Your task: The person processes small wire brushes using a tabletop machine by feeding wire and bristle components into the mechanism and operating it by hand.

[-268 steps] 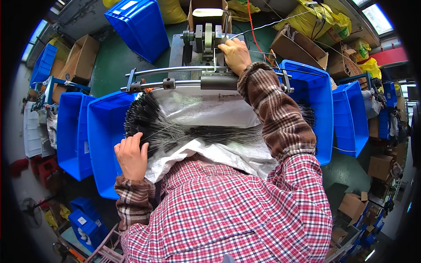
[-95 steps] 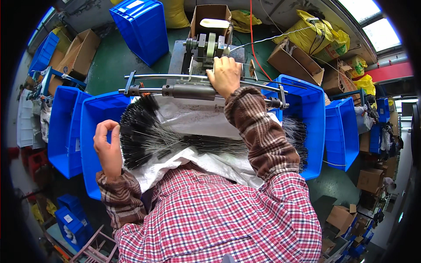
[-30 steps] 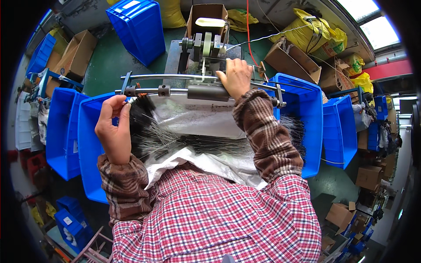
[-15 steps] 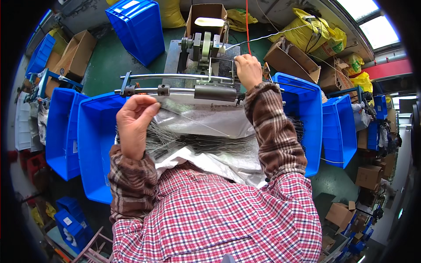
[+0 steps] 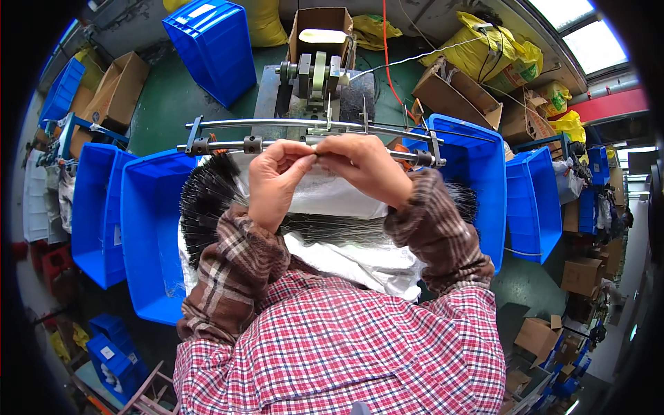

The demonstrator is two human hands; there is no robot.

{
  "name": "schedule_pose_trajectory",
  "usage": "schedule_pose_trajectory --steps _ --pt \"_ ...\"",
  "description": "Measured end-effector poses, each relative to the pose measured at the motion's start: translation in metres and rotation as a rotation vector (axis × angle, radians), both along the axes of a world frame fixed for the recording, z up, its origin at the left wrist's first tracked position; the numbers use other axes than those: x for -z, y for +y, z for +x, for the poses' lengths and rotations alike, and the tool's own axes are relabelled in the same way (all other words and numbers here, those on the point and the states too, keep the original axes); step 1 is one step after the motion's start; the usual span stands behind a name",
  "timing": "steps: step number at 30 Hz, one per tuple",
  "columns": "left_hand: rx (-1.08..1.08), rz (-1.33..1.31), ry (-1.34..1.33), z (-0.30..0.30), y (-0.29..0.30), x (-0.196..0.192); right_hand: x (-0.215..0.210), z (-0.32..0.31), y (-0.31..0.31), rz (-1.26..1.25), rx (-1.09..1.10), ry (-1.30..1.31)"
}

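My left hand (image 5: 277, 181) and my right hand (image 5: 368, 164) meet in front of the machine (image 5: 319, 81), just at its horizontal metal rod (image 5: 228, 146). Thumb and fingers of both are pinched together, fingertips touching or almost so. Whatever is between them is too small to make out. Below my hands a bundle of thin grey wires (image 5: 335, 227) lies across my lap on white sheeting (image 5: 325, 257). The bundle's dark, bristly left end (image 5: 207, 200) fans out beside my left forearm. My hands cover the middle of the rod.
Blue bins stand close on both sides, one left (image 5: 155, 235) and one right (image 5: 492, 207). Behind the machine are a tall blue crate (image 5: 211, 55), a cardboard box (image 5: 339, 22) and yellow sacks (image 5: 477, 48). A red cord (image 5: 387, 55) hangs at the back.
My right hand has left the thin upright part at the machine's right and come down to the middle. My left hand has moved right to meet it. The bundle's dark left end is now uncovered.
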State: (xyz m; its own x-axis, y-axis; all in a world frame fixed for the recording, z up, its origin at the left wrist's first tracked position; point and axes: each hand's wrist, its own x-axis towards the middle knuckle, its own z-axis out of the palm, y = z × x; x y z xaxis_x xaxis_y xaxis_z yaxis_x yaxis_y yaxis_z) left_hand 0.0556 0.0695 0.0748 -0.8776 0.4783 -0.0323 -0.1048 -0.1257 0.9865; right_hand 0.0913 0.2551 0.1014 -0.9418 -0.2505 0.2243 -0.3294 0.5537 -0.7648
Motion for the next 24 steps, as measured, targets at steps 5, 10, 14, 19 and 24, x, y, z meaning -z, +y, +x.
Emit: schedule_pose_trajectory --steps 5,10,14,19,24 --pt "-0.234 -0.417 0.395 -0.010 -0.044 -0.002 0.065 -0.055 0.043 0.517 0.426 0.343" --pt "-0.416 -0.889 0.783 -0.015 -0.095 0.002 0.098 -0.089 0.062 0.733 0.514 0.359" --pt "-0.413 -1.050 0.805 -0.015 -0.114 0.009 0.103 -0.095 0.062 0.730 0.515 0.387" --pt "-0.382 -1.109 0.781 -0.014 -0.121 0.016 0.105 -0.097 0.063 0.689 0.499 0.395" --pt "-0.366 -1.090 0.712 -0.016 -0.126 0.023 0.107 -0.099 0.066 0.655 0.456 0.376"
